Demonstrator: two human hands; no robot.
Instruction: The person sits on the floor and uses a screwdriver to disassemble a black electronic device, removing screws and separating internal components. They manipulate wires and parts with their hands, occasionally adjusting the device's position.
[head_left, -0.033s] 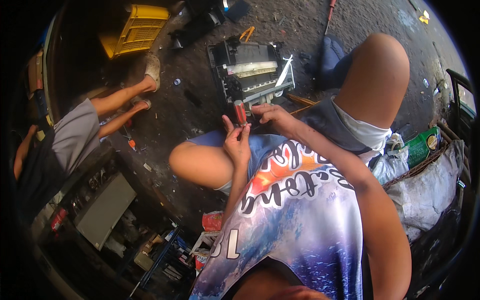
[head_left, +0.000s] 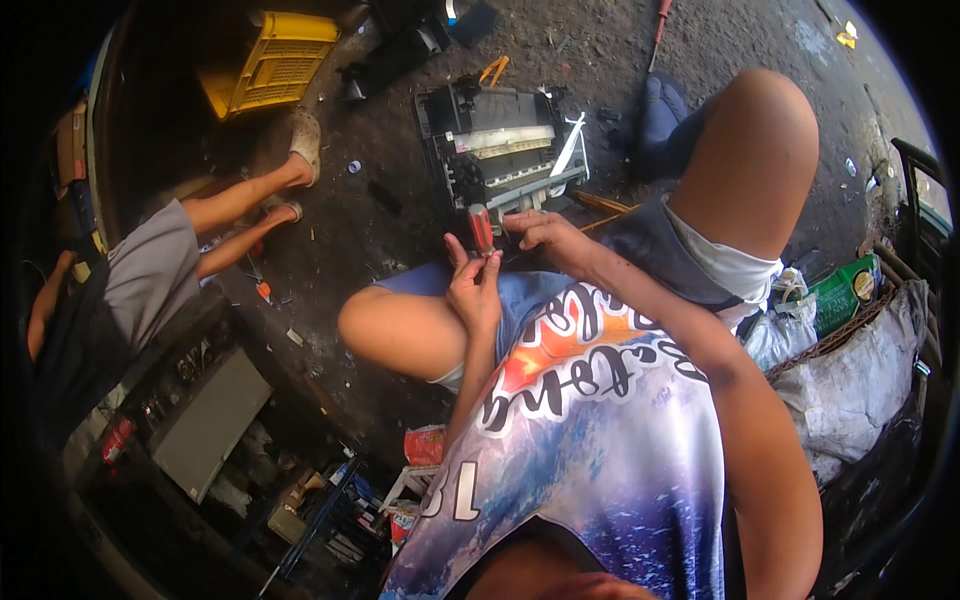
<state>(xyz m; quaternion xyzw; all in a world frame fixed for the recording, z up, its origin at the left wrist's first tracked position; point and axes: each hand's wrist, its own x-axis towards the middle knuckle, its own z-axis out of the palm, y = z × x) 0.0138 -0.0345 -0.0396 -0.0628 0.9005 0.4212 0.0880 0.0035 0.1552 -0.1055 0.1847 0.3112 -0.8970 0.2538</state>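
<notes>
On the dark, littered ground: a person in a printed sleeveless top sat with knees spread, the work laid out just beyond the lap.

To the left: another person, in grey shorts and pale clogs, stood well apart from the work.

Black machine chassis: it lay on the ground straight ahead of the hands, its long inner bars running roughly left to right, slightly tilted, with its near edge closest to the fingers.

Right hand: it came in from the right, fingers bent toward the left, just beside the tool's handle and seemingly the nearer of the two hands to the chassis; whether it gripped anything small could not be told.

Left hand: it gripped the screwdriver, pinching the handle's near end, with one digit raised apart on the left.

Red-and-clear screwdriver: it stood between the two hands, in the left one's hold, its long axis pointing away from the body and leaning a little left, the broad butt toward the chassis; the shaft could not be made out, nor any contact with the machine.
</notes>
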